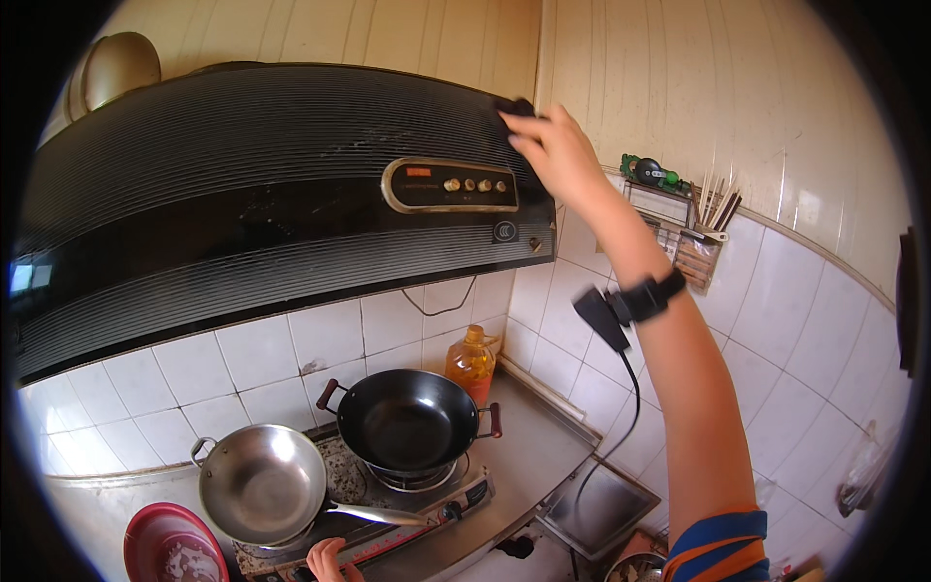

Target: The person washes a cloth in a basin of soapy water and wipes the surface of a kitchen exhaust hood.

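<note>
Raised to the upper right, my right hand (556, 149) presses a dark cloth (515, 109) against the top right corner of a black ribbed range hood (291, 145). The cloth is partly hidden behind my fingers and blurred. A strap with a black cabled device (604, 316) is around my right forearm. My left hand (327, 560) is at the bottom edge of the view, fingers bent, by the front of the gas stove (393, 531). Its palm is cut off, so whether it grips anything is hidden. The hood's control panel (451, 185) lies left of and below my right hand.
A black wok (407, 422) and a steel wok (263, 484) sit on the burners. Behind stands an oil bottle (470, 364). A red basin (174, 545) holds sudsy liquid at lower left. A wall rack (694, 254) holds chopsticks near my right forearm.
</note>
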Tool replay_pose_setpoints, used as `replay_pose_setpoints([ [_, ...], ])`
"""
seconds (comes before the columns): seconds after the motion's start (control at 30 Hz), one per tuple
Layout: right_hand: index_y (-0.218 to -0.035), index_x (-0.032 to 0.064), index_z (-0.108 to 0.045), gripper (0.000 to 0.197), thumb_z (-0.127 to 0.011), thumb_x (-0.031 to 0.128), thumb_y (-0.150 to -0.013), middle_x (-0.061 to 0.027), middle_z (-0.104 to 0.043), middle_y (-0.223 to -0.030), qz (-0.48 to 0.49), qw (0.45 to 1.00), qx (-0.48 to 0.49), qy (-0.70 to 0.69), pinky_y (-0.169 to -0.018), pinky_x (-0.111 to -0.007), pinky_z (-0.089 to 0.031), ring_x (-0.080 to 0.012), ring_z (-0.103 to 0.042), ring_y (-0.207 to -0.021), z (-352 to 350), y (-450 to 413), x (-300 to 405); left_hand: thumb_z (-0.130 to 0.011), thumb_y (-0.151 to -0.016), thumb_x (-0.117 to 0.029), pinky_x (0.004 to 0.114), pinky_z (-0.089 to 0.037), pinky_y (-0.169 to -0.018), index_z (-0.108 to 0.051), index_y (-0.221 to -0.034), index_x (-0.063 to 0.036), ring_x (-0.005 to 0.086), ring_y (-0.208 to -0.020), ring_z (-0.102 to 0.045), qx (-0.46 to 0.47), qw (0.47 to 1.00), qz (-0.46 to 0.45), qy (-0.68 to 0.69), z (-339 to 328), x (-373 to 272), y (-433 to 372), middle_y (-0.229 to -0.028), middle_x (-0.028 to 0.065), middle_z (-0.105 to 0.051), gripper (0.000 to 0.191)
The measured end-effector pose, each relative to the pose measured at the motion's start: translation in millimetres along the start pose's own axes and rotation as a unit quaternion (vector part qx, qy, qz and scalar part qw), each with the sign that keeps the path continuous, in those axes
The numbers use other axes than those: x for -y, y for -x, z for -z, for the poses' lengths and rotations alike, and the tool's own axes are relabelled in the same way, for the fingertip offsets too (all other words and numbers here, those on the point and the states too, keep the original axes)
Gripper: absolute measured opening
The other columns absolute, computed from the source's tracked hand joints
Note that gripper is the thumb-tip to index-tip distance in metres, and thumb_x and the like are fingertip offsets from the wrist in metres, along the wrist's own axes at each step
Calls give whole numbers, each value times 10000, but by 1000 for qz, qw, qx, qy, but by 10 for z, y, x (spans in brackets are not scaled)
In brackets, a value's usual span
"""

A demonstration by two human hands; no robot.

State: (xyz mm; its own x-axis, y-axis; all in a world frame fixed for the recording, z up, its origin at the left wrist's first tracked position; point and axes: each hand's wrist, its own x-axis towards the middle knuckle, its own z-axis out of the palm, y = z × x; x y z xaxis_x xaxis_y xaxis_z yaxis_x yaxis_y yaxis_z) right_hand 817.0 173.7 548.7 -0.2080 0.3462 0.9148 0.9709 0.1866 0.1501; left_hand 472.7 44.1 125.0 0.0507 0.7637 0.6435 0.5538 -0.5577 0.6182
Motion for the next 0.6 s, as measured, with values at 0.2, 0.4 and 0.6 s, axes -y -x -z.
replay_pose_setpoints([
  [0.2,-1110,199,-663,273,-601,185,-844,-146,-539,-998,7,1000,9,-9,-873,-371,-425,-303,-529,-1008,-41,-200,26,-475,-730,48,463,-339,-944,-481,-1150,25,379,-1065,-465,9,1000,-15,8,-185,-118,-95,-1124,194,-528,421],
  [0.4,-1120,215,-658,289,-613,178,-837,-140,-537,-1025,61,998,18,11,-878,-386,-421,-301,-526,-1021,59,321,49,-481,-713,60,469,-335,-945,-485,-1144,22,381,-1066,-463,26,1000,-13,-6,-161,-64,2,-1126,195,-524,432],
  [0.6,-1149,234,-638,302,-578,170,-859,-116,-497,-916,63,996,-47,29,-801,-355,-444,-284,-537,-876,-152,-417,97,-486,-722,74,479,-347,-923,-472,-1147,16,386,-1049,-471,41,998,-36,-11,-279,-160,-119,-1118,197,-524,429],
])
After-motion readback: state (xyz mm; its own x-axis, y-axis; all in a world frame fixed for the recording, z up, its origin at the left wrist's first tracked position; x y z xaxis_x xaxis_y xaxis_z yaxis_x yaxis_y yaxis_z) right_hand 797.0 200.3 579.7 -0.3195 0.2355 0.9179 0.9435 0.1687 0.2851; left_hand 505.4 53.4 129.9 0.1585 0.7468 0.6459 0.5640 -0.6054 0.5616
